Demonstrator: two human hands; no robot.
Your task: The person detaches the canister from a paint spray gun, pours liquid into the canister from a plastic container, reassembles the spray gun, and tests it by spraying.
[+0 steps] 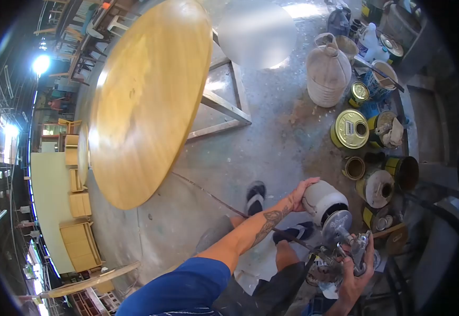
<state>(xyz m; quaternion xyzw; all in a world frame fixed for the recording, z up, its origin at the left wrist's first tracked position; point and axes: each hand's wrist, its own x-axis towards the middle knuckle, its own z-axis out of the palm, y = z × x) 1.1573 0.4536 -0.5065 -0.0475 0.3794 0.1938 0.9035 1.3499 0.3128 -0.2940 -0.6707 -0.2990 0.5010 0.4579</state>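
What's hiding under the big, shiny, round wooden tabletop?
Part of a pale frame sticks out from under the tabletop, with grey floor showing between its bars. The tabletop covers the rest, so I can't tell what else is there.

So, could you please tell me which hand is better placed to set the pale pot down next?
Probably the left hand, as it cups the side of the pale pot, while the right hand is taken up with the spray gun.

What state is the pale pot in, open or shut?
Open: the pale pot shows its dark mouth beside the round metal lid.
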